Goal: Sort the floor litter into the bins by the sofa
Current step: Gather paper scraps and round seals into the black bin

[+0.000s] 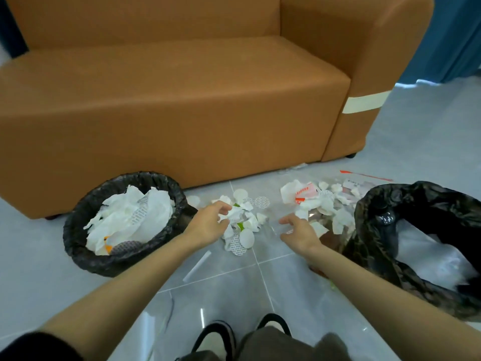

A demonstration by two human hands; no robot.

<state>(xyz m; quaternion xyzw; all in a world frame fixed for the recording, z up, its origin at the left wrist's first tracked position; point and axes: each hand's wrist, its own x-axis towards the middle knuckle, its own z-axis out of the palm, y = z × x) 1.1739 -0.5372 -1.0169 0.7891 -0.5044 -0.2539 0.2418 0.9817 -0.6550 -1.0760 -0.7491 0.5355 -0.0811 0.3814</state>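
Observation:
A pile of white paper scraps and round foil-like discs (243,222) lies on the grey tiled floor in front of the sofa. My left hand (208,222) reaches over its left edge, fingers curled and apart, touching the scraps. My right hand (299,231) hovers to the right of the pile with fingers spread and holds nothing. A second heap of scraps on clear plastic (325,201) lies further right. The left bin (78,246), lined in black, holds white paper. The right bin (364,230), also black-lined, holds clear plastic and a dark bottle.
An orange sofa (182,113) fills the background, right behind the bins. A white paper strip (197,265) lies on the floor between my arms. My shoes (216,334) show at the bottom edge. A blue curtain (453,35) hangs at the far right.

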